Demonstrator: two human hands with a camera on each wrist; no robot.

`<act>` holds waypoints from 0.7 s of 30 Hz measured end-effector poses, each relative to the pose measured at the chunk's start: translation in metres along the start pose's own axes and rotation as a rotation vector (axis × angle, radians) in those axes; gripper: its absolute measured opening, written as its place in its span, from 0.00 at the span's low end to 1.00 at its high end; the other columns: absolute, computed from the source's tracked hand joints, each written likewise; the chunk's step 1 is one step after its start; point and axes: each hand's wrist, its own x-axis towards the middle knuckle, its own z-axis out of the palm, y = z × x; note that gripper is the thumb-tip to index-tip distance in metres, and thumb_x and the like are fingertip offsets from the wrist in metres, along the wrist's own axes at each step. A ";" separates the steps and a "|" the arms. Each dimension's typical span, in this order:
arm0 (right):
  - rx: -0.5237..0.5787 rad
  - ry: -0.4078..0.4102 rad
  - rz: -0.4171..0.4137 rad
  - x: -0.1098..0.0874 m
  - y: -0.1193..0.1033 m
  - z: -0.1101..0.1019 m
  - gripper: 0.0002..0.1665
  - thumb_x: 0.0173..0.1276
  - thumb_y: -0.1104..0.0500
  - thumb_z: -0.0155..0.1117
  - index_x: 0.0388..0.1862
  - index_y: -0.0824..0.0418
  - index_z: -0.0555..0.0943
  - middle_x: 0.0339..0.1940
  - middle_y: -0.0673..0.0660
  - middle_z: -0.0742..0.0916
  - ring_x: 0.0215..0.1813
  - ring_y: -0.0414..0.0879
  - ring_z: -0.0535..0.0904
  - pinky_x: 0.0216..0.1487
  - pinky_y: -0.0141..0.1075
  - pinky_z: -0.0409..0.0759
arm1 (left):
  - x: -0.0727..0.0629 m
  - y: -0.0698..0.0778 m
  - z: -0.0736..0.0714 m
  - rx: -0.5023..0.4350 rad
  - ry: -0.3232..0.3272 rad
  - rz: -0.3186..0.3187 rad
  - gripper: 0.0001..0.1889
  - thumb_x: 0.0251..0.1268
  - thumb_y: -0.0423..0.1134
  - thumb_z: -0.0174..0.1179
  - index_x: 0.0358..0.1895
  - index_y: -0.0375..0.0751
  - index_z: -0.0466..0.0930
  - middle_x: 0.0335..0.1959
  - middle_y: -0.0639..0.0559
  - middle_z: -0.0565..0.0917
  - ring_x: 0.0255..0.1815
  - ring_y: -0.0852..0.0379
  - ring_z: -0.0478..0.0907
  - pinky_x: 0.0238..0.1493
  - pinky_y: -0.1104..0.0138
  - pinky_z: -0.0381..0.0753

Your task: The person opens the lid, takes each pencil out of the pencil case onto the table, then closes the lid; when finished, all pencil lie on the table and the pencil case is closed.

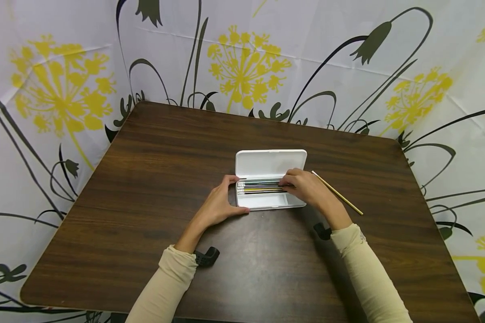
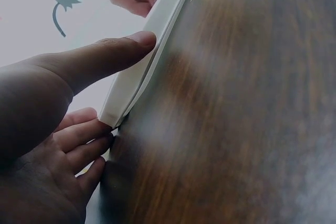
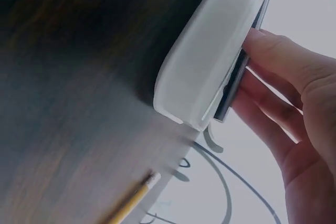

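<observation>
A white pencil case [image 1: 262, 201] lies on the table with its lid [image 1: 271, 162] raised at the back. Several pencils [image 1: 258, 188] lie lengthwise inside, their white eraser ends to the left. My left hand [image 1: 219, 202] spans the case's left end, thumb at the front edge, fingers round the back left corner. From the right, my right hand [image 1: 309, 186] reaches over the case. Its thumb and fingers pinch a dark pencil [image 3: 233, 85], which shows along the case's rim in the right wrist view.
One yellow pencil [image 1: 337, 193] lies slantwise on the dark wooden table [image 1: 165, 152], just right of the case and beside my right forearm. A white cloth [image 1: 339, 89] with yellow and grey flowers hangs behind the table and along its sides.
</observation>
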 end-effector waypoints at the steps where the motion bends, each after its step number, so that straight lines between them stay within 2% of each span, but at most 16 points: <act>1: -0.005 0.013 0.002 -0.002 -0.001 -0.003 0.07 0.62 0.63 0.73 0.39 0.58 0.87 0.36 0.50 0.83 0.38 0.43 0.80 0.39 0.39 0.78 | 0.000 0.001 0.001 0.001 0.001 0.002 0.48 0.42 0.50 0.80 0.66 0.41 0.61 0.66 0.45 0.71 0.65 0.49 0.68 0.63 0.54 0.67; 9: 0.020 0.126 0.034 -0.015 -0.002 -0.030 0.09 0.59 0.66 0.74 0.38 0.59 0.87 0.37 0.51 0.84 0.39 0.46 0.80 0.39 0.41 0.78 | -0.001 0.000 0.001 0.006 0.010 -0.005 0.49 0.42 0.51 0.80 0.67 0.41 0.60 0.66 0.46 0.70 0.65 0.47 0.68 0.63 0.52 0.67; 12: 0.024 0.150 0.068 -0.028 0.002 -0.039 0.09 0.59 0.66 0.74 0.38 0.59 0.87 0.37 0.50 0.84 0.38 0.45 0.80 0.37 0.41 0.78 | -0.002 -0.001 0.002 0.001 0.005 -0.005 0.50 0.43 0.51 0.80 0.67 0.41 0.59 0.66 0.45 0.70 0.66 0.46 0.67 0.64 0.51 0.65; 15: 0.025 0.182 0.120 -0.053 0.011 -0.051 0.09 0.58 0.66 0.74 0.38 0.59 0.87 0.36 0.51 0.85 0.35 0.44 0.80 0.36 0.41 0.78 | -0.001 -0.001 0.002 0.000 0.004 0.005 0.50 0.43 0.51 0.80 0.68 0.41 0.59 0.66 0.45 0.70 0.67 0.46 0.66 0.64 0.51 0.65; 21: -0.039 0.247 0.257 -0.121 0.033 -0.076 0.11 0.55 0.69 0.75 0.38 0.62 0.87 0.33 0.53 0.85 0.32 0.45 0.82 0.32 0.44 0.79 | 0.000 0.001 0.002 0.001 0.001 0.013 0.50 0.43 0.52 0.79 0.68 0.40 0.59 0.66 0.44 0.70 0.67 0.46 0.66 0.64 0.51 0.65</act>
